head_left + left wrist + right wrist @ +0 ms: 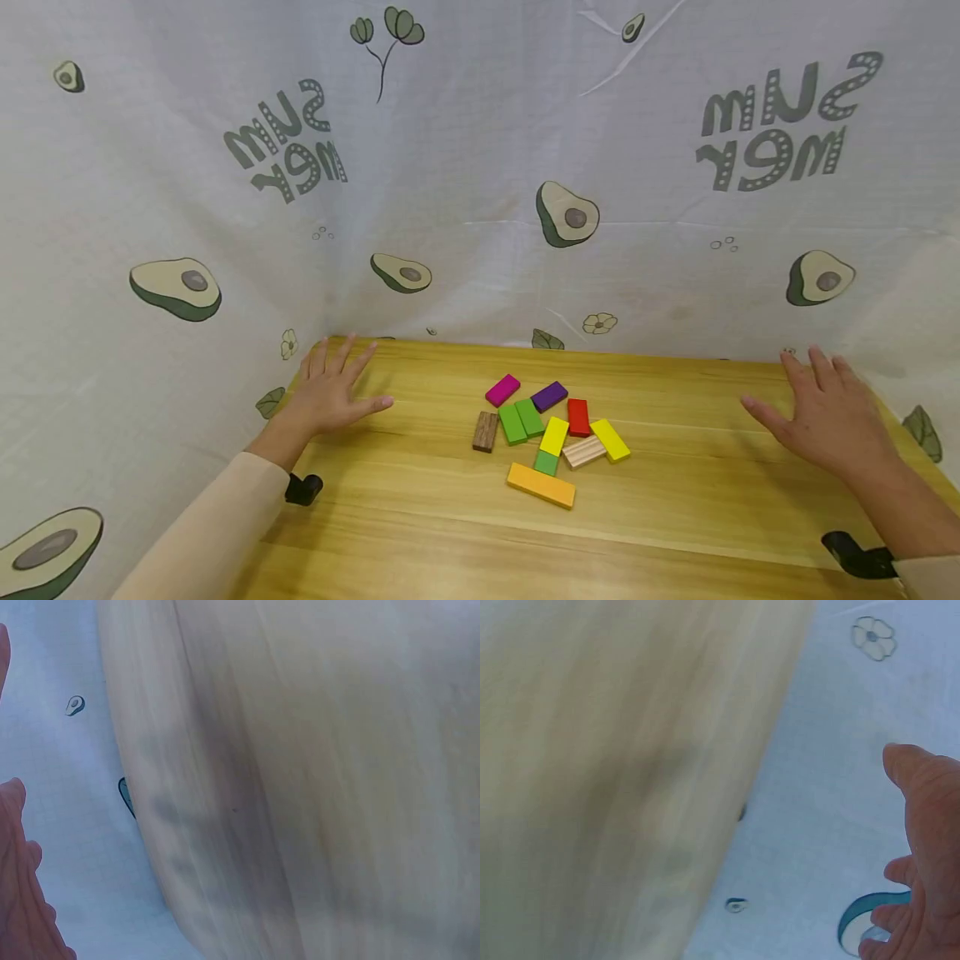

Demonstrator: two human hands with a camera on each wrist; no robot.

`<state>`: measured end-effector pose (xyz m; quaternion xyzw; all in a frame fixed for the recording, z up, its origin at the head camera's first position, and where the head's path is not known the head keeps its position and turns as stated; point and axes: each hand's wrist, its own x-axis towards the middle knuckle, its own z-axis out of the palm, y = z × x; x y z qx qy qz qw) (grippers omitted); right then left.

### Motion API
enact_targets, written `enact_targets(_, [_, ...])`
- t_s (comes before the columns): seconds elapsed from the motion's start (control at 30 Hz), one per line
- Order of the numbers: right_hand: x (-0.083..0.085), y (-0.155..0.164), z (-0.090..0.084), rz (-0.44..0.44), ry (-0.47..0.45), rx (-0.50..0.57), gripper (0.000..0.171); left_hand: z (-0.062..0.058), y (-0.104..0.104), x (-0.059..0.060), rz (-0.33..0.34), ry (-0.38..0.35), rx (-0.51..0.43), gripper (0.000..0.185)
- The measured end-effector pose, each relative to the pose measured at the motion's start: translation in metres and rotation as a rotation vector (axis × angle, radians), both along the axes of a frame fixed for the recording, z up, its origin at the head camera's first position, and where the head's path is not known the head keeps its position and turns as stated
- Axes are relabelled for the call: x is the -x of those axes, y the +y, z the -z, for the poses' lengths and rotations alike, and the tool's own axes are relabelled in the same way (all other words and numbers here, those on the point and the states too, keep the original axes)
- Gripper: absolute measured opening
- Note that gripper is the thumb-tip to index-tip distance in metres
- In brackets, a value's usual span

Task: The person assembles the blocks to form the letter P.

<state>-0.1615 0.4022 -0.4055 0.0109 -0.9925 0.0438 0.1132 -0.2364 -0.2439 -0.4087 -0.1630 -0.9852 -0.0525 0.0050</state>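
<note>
Both the left hand [330, 396] and right hand [825, 408] hover flat and released, well apart from the mid-table cluster, whose nearest long orange wooden block [541, 485] lies crosswise, slanting down-right.

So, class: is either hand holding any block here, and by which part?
Nothing is held. The left hand and right hand are spread open, apart from the coloured blocks.

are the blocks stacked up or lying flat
Lying flat: the coloured blocks rest in a loose cluster on the table, some touching; both hands are apart from them.
</note>
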Motion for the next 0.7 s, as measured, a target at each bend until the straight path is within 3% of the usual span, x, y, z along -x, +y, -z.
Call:
enact_targets(0.2, [0.001, -0.003, 0.008, -0.062, -0.024, 0.010, 0.094, 0.004, 0.005, -0.003, 0.005, 0.004, -0.015, 0.096])
enact_targets(0.37, [0.005, -0.023, 0.006, -0.120, -0.006, 0.043, 0.090, 0.006, 0.016, -0.005, 0.025, -0.007, -0.057, 0.095])
enact_targets(0.5, [0.007, -0.059, 0.000, -0.167, -0.001, 0.122, 0.087, 0.008, 0.027, -0.006, 0.053, -0.011, -0.082, 0.093])
enact_targets(0.7, [0.011, -0.140, 0.004, -0.265, -0.052, 0.184, 0.074, 0.014, 0.059, -0.004, 0.145, -0.010, -0.107, 0.080])
